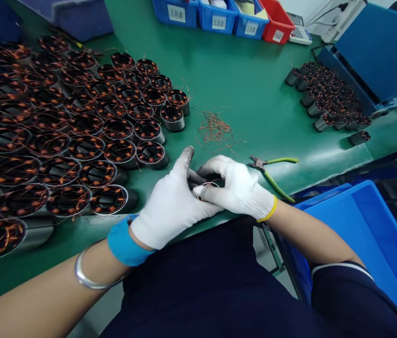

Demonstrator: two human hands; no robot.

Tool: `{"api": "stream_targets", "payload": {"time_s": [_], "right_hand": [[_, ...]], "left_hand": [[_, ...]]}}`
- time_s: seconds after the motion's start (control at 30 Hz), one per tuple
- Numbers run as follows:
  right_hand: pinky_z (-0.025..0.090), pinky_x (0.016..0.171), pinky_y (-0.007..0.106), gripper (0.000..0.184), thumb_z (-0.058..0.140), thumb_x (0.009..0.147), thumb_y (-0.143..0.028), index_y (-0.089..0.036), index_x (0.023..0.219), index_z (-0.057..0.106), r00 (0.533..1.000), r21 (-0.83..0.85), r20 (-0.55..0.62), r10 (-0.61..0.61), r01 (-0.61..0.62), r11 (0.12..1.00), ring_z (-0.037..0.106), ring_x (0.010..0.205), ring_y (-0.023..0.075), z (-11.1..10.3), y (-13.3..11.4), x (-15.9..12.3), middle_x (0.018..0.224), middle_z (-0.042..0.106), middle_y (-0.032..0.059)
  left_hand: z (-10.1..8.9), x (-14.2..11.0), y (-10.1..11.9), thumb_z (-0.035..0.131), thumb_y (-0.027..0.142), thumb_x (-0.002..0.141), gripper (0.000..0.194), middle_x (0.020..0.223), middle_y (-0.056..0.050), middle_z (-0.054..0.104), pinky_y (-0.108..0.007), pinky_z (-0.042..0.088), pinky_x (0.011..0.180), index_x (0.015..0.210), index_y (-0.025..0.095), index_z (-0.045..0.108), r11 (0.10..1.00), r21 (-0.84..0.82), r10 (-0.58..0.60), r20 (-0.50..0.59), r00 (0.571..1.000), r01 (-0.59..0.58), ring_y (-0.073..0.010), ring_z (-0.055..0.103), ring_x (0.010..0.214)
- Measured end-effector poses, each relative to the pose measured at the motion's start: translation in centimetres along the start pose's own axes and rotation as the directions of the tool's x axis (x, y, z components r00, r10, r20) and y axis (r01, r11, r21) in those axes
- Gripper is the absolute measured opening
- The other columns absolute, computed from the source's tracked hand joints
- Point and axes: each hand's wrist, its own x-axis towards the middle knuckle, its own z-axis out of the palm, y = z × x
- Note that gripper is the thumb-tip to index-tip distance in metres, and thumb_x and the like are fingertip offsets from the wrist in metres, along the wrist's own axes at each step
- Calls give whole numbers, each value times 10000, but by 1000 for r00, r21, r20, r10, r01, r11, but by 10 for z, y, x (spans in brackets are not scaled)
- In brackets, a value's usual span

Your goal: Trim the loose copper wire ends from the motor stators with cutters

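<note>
Both my hands wear white gloves with greyed fingertips and meet at the bench's near edge. My left hand (173, 202) is wrapped round a motor stator, mostly hidden by the gloves; a bit of its rim shows (199, 197). My right hand (232, 185) is closed over the top of the stator, thumb and fingers pinched at a thin copper wire (214, 182). Just right of my right hand lie green-handled cutting pliers (260, 163), jaws toward the hands. Beyond my hands is a small heap of copper wire clippings (216, 129). Left of my left hand, wound stators (151, 152) stand in rows.
Smaller stators (325, 101) cluster at the right beside a blue machine (381, 51); one stator (359, 137) lies apart. Blue bins (217, 21), a red bin (278, 23) and a calculator (300, 35) line the back. A large blue crate (363, 225) sits below the bench at right.
</note>
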Motion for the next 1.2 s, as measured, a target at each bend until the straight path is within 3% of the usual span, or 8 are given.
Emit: {"api": "stream_targets", "payload": {"time_s": [0.17, 0.33, 0.5, 0.6, 0.7, 0.9, 1.03, 1.2], "right_hand": [[481, 755, 289, 114, 560, 847, -259, -169, 854, 631, 989, 199, -105, 106, -84, 976, 614, 790, 145, 4, 16, -10, 833, 659, 16], [457, 763, 297, 89, 542, 858, -229, -181, 803, 593, 991, 18, -113, 76, -75, 997, 598, 809, 151, -9, 32, -42, 856, 650, 27], [466, 791, 311, 121, 527, 863, -246, -177, 884, 625, 999, -242, -27, 30, -36, 970, 611, 877, 175, -27, 21, -52, 985, 659, 58], [498, 767, 339, 498, 624, 803, -459, -171, 1205, 572, 993, -345, -100, -64, 26, 938, 615, 988, 235, -37, 10, -55, 1392, 492, 150], [516, 775, 354, 799, 605, 801, -534, -184, 1467, 336, 980, -406, 46, -196, 197, 892, 600, 1083, 279, -29, 4, -56, 1549, 299, 178], [475, 733, 330, 468, 375, 972, -397, -182, 1370, 493, 983, -502, 157, -96, 163, 849, 659, 894, 234, 6, 23, -43, 1142, 674, 125], [441, 780, 283, 339, 397, 979, -370, -202, 1135, 647, 967, -312, 174, -184, 232, 921, 648, 927, 186, -1, 37, -36, 1035, 713, 47], [422, 790, 282, 280, 458, 948, -314, -190, 1074, 675, 951, -279, 230, -207, 268, 922, 635, 932, 183, -18, 38, -36, 1037, 716, 50]], "left_hand": [[-2, 2, 4, 806, 403, 524, 1162, 930, -19, 696, -391, 563, 721, 1513, 212, 226, 999, -21, -37, 18, 999, 37, -267, 692, 786], [-4, 3, 5, 765, 465, 569, 1002, 946, -33, 705, -373, 560, 721, 1447, 167, 386, 999, 41, 14, 36, 999, -15, -244, 690, 783], [-6, 4, 1, 739, 538, 601, 906, 989, -88, 694, -434, 548, 833, 1366, 119, 492, 982, 155, 98, 43, 994, -103, -285, 678, 878], [-11, 4, -3, 797, 552, 520, 1019, 1175, -143, 626, -472, 511, 947, 1377, 120, 455, 951, 207, 217, 81, 973, -229, -332, 627, 1059], [-13, 2, -6, 837, 514, 485, 984, 1276, -149, 564, -468, 473, 1020, 1323, 153, 469, 937, 162, 301, 72, 951, -309, -334, 574, 1163], [-8, -1, -6, 748, 422, 693, 410, 981, -43, 657, -394, 530, 843, 1002, 211, 581, 950, 130, 285, 11, 959, -284, -231, 644, 890], [-10, -1, -3, 692, 332, 741, 315, 964, -35, 639, -372, 518, 814, 1008, 206, 581, 926, 183, 323, 62, 944, -329, -210, 628, 865], [-7, 3, -1, 610, 231, 731, 223, 928, -44, 582, -331, 502, 732, 949, 193, 584, 831, 205, 504, 118, 855, -518, -186, 596, 807]]}}
